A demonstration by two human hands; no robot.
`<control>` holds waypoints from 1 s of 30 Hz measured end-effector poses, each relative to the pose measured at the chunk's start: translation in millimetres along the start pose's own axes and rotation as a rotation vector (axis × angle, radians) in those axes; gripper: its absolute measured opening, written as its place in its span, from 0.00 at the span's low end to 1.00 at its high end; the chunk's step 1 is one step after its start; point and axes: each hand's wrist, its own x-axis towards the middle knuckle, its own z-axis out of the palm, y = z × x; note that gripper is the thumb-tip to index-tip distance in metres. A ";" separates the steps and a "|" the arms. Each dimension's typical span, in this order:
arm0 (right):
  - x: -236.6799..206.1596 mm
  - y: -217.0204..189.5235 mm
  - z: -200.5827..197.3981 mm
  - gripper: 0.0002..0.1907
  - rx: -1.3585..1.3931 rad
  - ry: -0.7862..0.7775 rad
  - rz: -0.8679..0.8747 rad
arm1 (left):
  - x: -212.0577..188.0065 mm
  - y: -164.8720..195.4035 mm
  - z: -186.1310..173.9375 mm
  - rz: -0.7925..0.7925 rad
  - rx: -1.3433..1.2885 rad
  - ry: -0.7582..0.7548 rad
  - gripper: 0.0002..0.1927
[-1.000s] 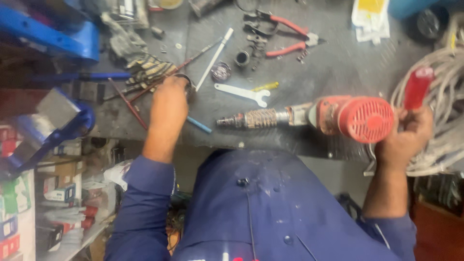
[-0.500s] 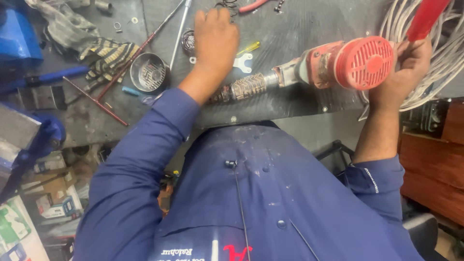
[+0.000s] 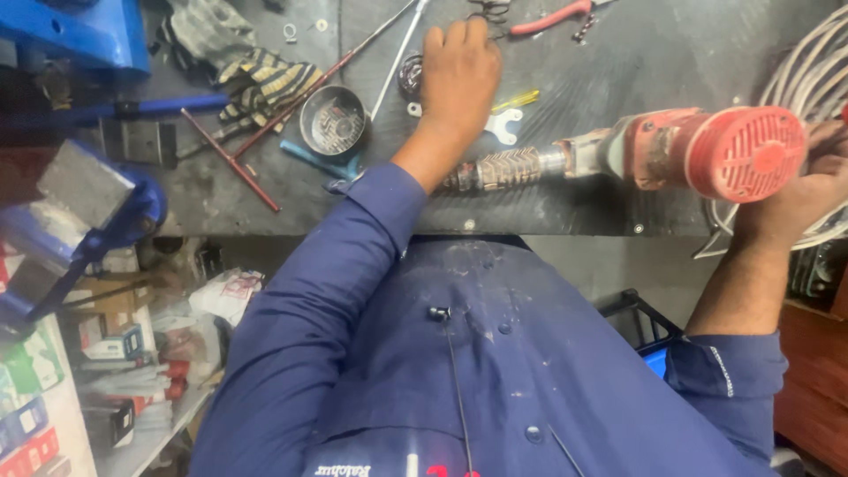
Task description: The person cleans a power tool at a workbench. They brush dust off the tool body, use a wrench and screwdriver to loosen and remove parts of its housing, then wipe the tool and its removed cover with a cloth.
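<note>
Our left hand point(image 3: 459, 75) lies knuckles up on the dark, scuffed metal counter point(image 3: 618, 62). Its fingers are curled over something small that we cannot make out, so we cannot tell whether this grip is clenched on anything. Just beside it on the right lies a small flat silver wrench point(image 3: 505, 126), with a thin yellow-handled tool point(image 3: 515, 99) above that. To its left stands a round metal cup-shaped part point(image 3: 333, 120), and past that lie long thin rods point(image 3: 231, 160) and a striped rag point(image 3: 265, 79).

Our right hand point(image 3: 808, 190) is closed around the rear of the red power tool with a ribbed round end cap point(image 3: 707, 152). The tool lies across the counter, its grey coiled metal nose point(image 3: 503, 168) reaching under our left wrist. Coiled white cable point(image 3: 808, 66) sits behind that grip. Red-handled pliers point(image 3: 552, 16) lie beyond the left hand.

By our judgement the tool is held steady while the left hand sorts small parts. Nothing is fitted to the nose yet.
</note>
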 end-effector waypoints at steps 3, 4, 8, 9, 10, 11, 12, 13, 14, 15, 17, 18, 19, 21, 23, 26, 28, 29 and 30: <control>-0.9 4.5 0.5 0.15 0.026 0.011 0.063 | -19.4 -4.1 -29.0 -0.003 -0.156 0.028 0.03; 0.1 5.3 1.2 0.14 0.028 0.027 0.065 | -31.8 -7.5 -42.3 -0.011 -0.234 0.058 0.05; 3.0 4.7 0.8 0.09 0.005 0.088 0.040 | -81.0 -42.4 -93.9 -0.167 -0.278 0.098 0.09; 3.2 1.7 0.6 0.08 0.018 0.088 0.053 | -92.0 -51.8 -104.2 -0.213 -0.209 0.073 0.09; 3.7 -1.7 1.3 0.07 0.024 0.096 0.063 | -100.1 -61.4 -112.0 -0.255 -0.140 0.056 0.09; 3.9 -5.8 1.6 0.05 0.030 0.103 0.074 | -107.8 -69.2 -118.5 -0.265 -0.142 0.041 0.10; 3.3 -9.9 2.7 0.05 0.030 0.108 0.094 | -114.0 -75.6 -123.3 -0.280 -0.143 0.023 0.10; 3.1 -14.0 3.5 0.05 0.030 0.109 0.115 | -118.4 -80.5 -126.1 -0.272 -0.149 0.010 0.13; 3.2 -17.5 3.9 0.04 0.023 0.101 0.123 | -121.8 -84.1 -127.8 -0.266 -0.154 -0.002 0.15; 3.3 -20.6 4.7 0.04 0.017 0.093 0.129 | -123.4 -86.8 -127.9 -0.261 -0.158 -0.012 0.17; 3.6 -24.5 5.4 0.04 0.008 0.082 0.114 | -123.8 -89.7 -126.4 -0.220 -0.107 -0.038 0.14; 3.8 -25.5 5.3 0.05 0.004 0.075 0.095 | -122.7 -90.3 -125.2 -0.203 -0.081 -0.052 0.12; 3.7 -26.0 5.2 0.05 0.010 0.068 0.087 | -120.6 -90.7 -124.0 -0.190 -0.079 -0.067 0.11; 3.0 -25.9 4.5 0.05 0.030 0.059 0.083 | -112.2 -91.6 -121.4 -0.157 -0.076 -0.092 0.09; 1.4 -25.6 3.2 0.06 0.028 0.069 0.105 | -98.8 -92.7 -118.2 -0.127 -0.095 -0.045 0.10; -1.6 -28.6 1.6 0.07 0.028 0.082 0.120 | -69.6 -97.8 -107.3 -0.079 -0.070 0.003 0.10; -5.5 -26.6 -2.1 0.10 0.078 0.068 0.101 | -47.8 -104.9 -94.7 -0.058 -0.066 0.025 0.10; -7.6 -26.6 -4.0 0.12 0.098 0.064 0.105 | -37.3 -108.9 -86.6 -0.051 -0.081 0.035 0.10; -10.1 -27.1 -6.6 0.13 0.108 0.070 0.136 | -28.3 -112.7 -78.3 -0.042 -0.099 0.047 0.10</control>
